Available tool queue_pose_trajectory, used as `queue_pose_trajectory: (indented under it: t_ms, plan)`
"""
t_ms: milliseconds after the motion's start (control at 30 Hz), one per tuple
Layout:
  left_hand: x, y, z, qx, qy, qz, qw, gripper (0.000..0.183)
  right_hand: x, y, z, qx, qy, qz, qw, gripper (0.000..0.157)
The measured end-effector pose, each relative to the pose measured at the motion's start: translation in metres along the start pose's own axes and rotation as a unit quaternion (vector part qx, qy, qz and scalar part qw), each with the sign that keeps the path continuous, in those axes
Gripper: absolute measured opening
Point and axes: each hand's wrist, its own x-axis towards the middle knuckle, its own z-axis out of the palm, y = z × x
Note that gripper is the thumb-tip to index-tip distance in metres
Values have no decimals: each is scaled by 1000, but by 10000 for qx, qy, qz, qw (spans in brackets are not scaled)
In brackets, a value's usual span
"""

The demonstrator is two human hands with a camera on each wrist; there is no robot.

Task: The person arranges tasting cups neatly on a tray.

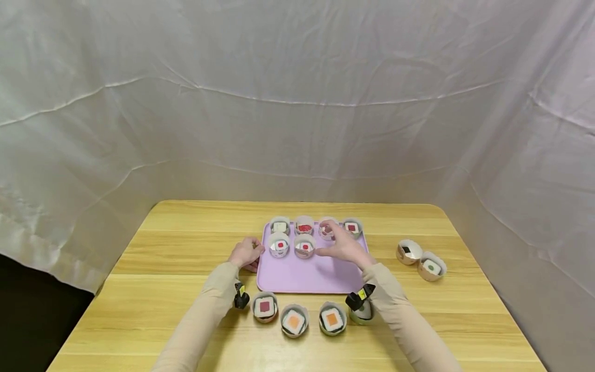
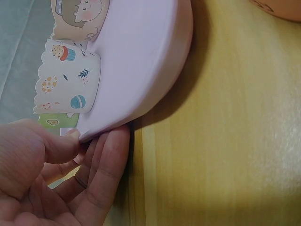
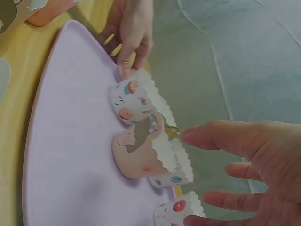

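Note:
A lilac tray (image 1: pixel 302 276) bears several paper baking cups in two rows at its far side. Inside them are white, sushi-like pieces with coloured centres. My left hand (image 1: pixel 246 254) pinches the tray's left edge, thumb on top and fingers beneath, as the left wrist view shows. Over the tray's right half, my right hand (image 1: pixel 345 248) is spread with nothing in it. Its thumb is beside the front-row cup with a red-centred piece (image 1: pixel 304 247); the fingers overlap a back-row cup (image 1: pixel 327 230). In the right wrist view, a pinkish cup (image 3: pixel 141 148) stands left of those fingers.
Along the near side stand several more filled cups, among them a red-centred one (image 1: pixel 264 307) and an orange-centred one (image 1: pixel 332 319). Another cup (image 1: pixel 360 314) is partly hidden by my right wrist. Two cups (image 1: pixel 409 252) sit right of the tray. White cloth (image 1: pixel 297 129) hangs behind the table.

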Motion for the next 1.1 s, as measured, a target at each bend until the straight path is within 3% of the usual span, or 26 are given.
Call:
queue_pose_trajectory:
  t_ms: [267, 567, 867, 1100]
  plan:
    - [-2, 2, -4, -151, -172, 64, 9997, 14, -11, 11, -12, 321, 310, -142, 9989, 75]
    - [1, -1, -2, 54, 26, -22, 10000, 17, -28, 29, -27, 565, 717, 85, 9958, 75]
    - [1, -2, -2, 59, 72, 3, 10000, 17, -50, 44, -47, -61, 1006, 684, 9926, 81]
    - [2, -3, -1, 65, 67, 13, 10000, 17, -61, 58, -60, -584, 1276, 869, 9863, 81]
